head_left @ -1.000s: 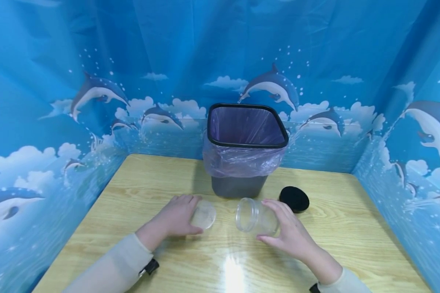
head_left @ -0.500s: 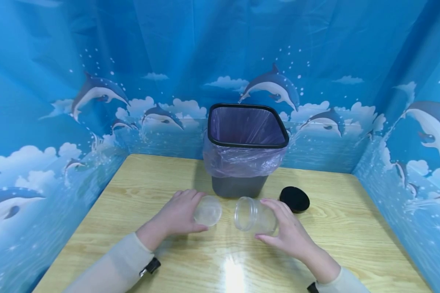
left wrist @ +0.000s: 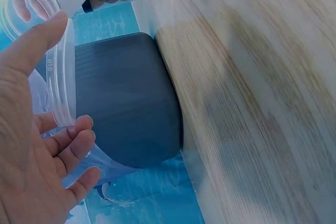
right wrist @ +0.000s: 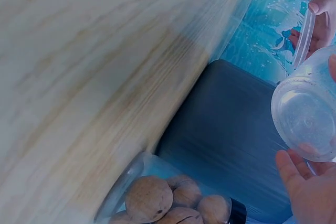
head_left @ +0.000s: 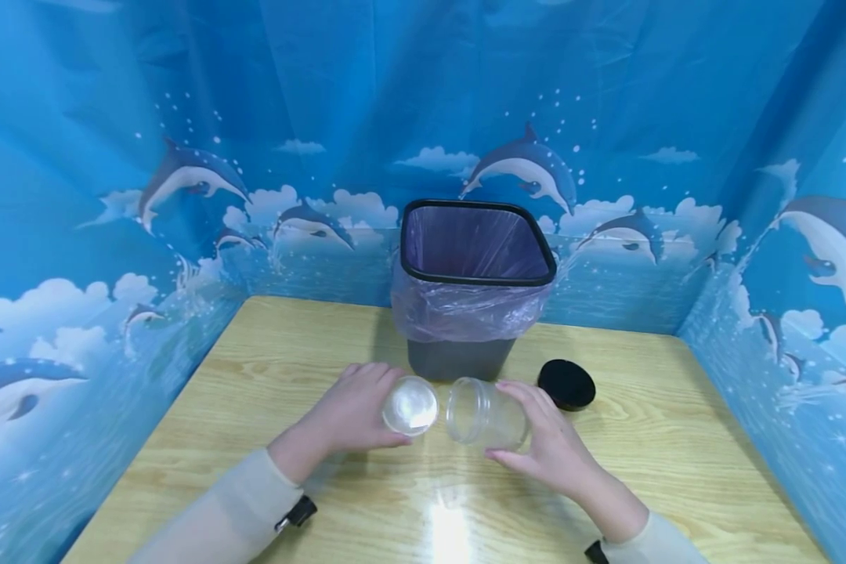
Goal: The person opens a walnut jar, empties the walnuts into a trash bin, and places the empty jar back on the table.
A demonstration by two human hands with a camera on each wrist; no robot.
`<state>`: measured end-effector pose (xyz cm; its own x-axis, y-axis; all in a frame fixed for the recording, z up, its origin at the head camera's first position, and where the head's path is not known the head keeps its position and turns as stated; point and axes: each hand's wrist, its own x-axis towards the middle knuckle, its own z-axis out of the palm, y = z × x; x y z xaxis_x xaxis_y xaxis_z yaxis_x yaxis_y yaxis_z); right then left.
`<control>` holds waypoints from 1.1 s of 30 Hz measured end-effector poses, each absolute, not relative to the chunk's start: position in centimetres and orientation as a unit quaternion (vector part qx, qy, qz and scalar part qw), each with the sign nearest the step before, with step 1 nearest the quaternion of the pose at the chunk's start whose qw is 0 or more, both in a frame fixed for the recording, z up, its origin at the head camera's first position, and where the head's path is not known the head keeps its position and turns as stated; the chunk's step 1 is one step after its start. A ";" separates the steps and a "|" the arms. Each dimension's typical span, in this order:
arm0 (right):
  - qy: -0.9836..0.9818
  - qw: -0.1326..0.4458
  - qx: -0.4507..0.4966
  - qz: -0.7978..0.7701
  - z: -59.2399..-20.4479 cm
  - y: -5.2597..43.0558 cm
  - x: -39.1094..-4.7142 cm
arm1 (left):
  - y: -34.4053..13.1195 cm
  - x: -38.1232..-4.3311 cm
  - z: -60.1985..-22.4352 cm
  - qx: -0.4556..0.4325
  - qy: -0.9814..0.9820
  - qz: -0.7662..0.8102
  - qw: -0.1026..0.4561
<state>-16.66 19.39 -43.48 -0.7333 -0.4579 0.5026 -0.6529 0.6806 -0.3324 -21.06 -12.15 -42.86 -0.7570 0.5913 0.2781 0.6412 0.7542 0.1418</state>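
My left hand (head_left: 356,409) grips a clear plastic lid (head_left: 410,406) by its rim, its round face tilted up. In the left wrist view the lid (left wrist: 63,85) stands edge-on between thumb and fingertips. Facing it, my right hand (head_left: 555,440) holds a clear plastic jar (head_left: 499,417) tipped on its side, mouth pointing left at the lid. A narrow gap separates lid and jar mouth. The right wrist view shows the jar's round base (right wrist: 305,119). The jar appears to hold nothing.
A dark bin (head_left: 458,356) with a purple liner stands behind the hands. Right of it is a jar with a black lid (head_left: 566,384); the right wrist view shows walnuts (right wrist: 149,199) inside. Patterned blue cloth (head_left: 310,117) surrounds the wooden table (head_left: 282,337).
My left hand has moved right with the lid and turned its face further up, narrowing the gap to the jar. My right hand has shifted slightly left with the jar.
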 end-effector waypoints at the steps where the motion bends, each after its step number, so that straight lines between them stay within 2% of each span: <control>1: -0.896 0.193 0.310 0.252 -43.5 19.3 -16.7 | -12.1 -21.0 -42.8 -0.332 -0.930 -0.115 0.107; 18: -0.893 0.196 0.316 0.253 -43.7 18.9 -17.0 | -11.1 -20.5 -42.3 -0.353 -0.922 -0.091 0.130; 27: -0.894 0.189 0.318 0.253 -44.0 19.0 -17.0 | -10.6 -20.6 -42.4 -0.360 -0.918 -0.109 0.128; 33: -0.893 0.194 0.324 0.244 -44.1 18.9 -17.1 | -10.3 -20.5 -42.2 -0.369 -0.911 -0.152 0.107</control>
